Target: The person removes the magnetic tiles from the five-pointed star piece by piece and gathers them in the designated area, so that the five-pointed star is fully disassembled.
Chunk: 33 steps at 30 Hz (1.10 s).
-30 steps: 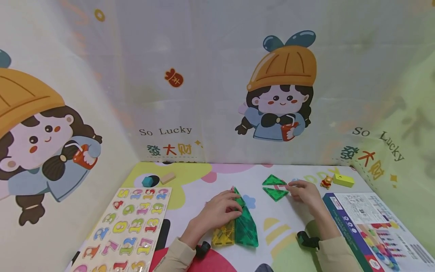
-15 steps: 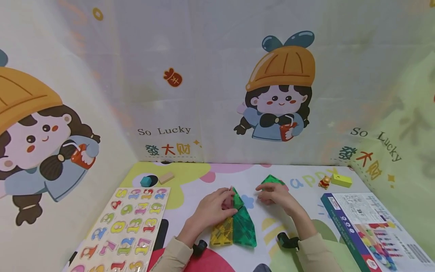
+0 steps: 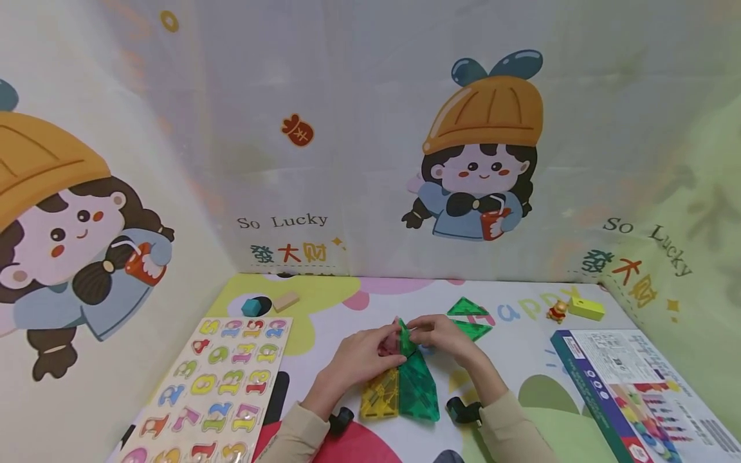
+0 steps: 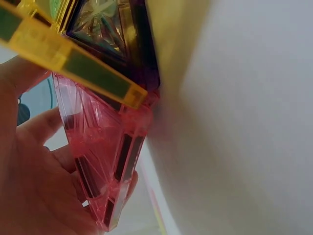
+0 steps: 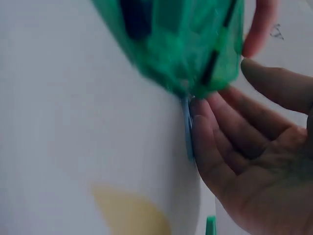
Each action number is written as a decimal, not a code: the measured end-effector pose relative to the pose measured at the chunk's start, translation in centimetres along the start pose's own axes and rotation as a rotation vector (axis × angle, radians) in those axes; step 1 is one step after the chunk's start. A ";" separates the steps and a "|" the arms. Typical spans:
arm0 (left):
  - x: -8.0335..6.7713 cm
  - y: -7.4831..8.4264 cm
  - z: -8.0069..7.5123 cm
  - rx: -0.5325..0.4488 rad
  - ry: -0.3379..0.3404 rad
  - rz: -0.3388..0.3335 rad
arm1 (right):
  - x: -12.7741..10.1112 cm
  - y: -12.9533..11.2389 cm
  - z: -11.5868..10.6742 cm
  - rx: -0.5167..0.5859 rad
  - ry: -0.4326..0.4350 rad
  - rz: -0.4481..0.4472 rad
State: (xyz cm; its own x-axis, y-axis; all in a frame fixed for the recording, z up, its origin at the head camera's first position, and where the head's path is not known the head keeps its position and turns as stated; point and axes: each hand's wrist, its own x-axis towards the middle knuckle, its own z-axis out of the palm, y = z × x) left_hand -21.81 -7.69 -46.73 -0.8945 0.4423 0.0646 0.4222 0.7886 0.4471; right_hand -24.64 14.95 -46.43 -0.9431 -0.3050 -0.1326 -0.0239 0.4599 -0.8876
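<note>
A standing magnetic tile tower has yellow tiles (image 3: 379, 395) and a green tile (image 3: 419, 392) below, with a pink triangular tile (image 3: 390, 344) and a green triangular tile (image 3: 403, 339) above. My left hand (image 3: 361, 350) grips the tower's pink side; in the left wrist view, fingers curl behind the pink tile (image 4: 98, 142). At the upper right of the tower, my right hand (image 3: 442, 337) has thumb and fingers bent round the green tile's edge. In the right wrist view, the tower's green tip (image 5: 195, 73) overlaps those fingers. Two loose green triangular tiles (image 3: 466, 307) lie flat beyond the right hand.
A wooden number puzzle board (image 3: 220, 379) lies at the left. A printed box (image 3: 642, 386) lies at the right. Along the back are a teal block (image 3: 251, 307), a beige block (image 3: 285, 301), a small bear figure (image 3: 558, 312) and a yellow block (image 3: 586, 308).
My right hand has moved left from the loose green triangles to the tower's top. My left hand has stayed at the tower.
</note>
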 end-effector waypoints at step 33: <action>0.0 0.1 -0.3 -0.016 0.010 -0.013 | -2.7 -1.2 0.5 -0.091 0.077 0.057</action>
State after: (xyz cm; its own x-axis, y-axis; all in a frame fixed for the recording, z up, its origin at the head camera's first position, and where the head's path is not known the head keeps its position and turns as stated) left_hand -21.79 -7.71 -46.41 -0.9015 0.4275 0.0679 0.4082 0.7874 0.4619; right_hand -21.86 14.83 -45.20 -0.9663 -0.2131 -0.1445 0.0037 0.5495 -0.8355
